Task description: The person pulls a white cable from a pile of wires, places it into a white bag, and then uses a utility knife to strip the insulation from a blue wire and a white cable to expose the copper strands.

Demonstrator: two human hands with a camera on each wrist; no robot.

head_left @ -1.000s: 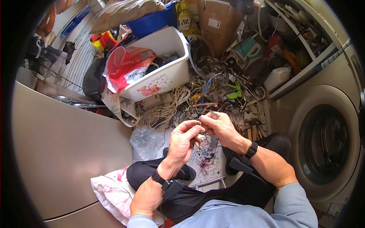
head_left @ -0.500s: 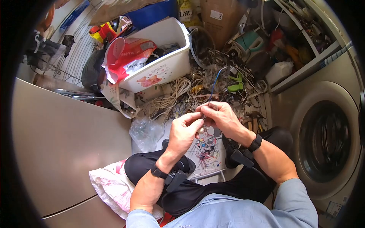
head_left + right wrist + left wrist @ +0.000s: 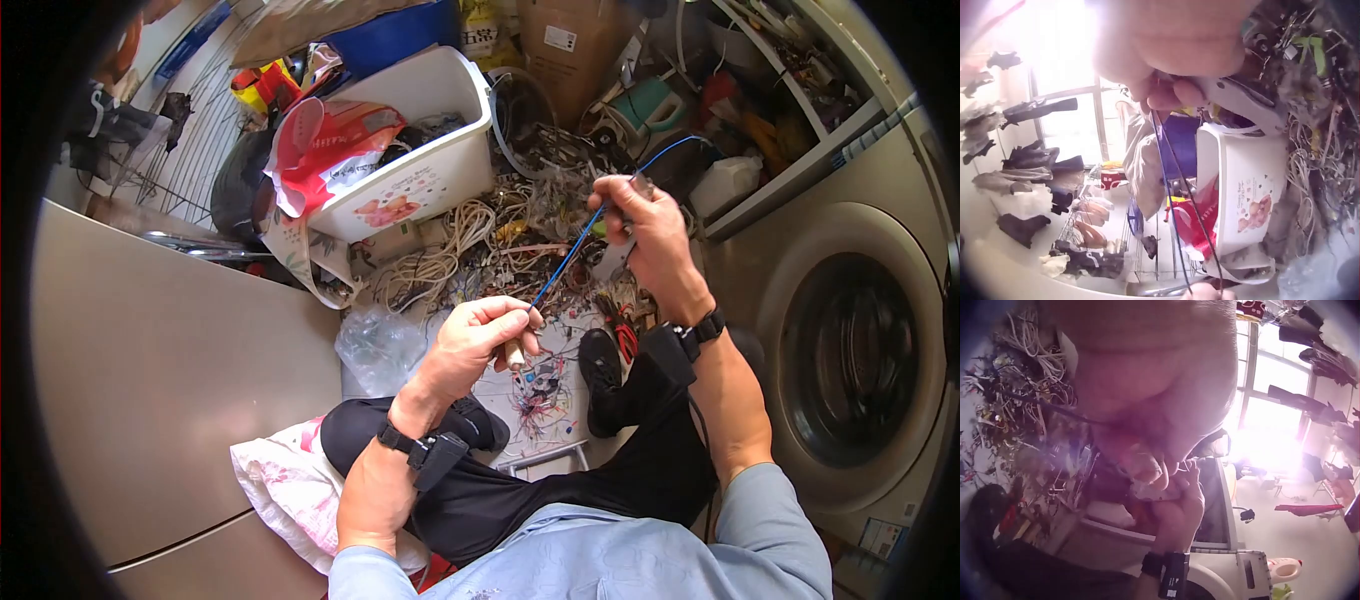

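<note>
A blue wire runs taut between the two hands, its loose end curving past the right hand toward the upper right. The left hand pinches its lower part between thumb and finger, with a beige stub in the curled fingers. Further up, the right hand grips the wire together with a greyish tool, partly covered by the fingers. In the right wrist view a blue strand and a darker strand stretch side by side between the hands.
Loose wire pieces lie on the floor between the feet. A white bin, coiled cream cable and a clear plastic bag lie beyond the left hand. A washing machine stands at the right.
The right hand has moved up and to the right, away from the left hand, and a long stretch of blue wire now shows between them. The left hand has stayed nearly in place.
</note>
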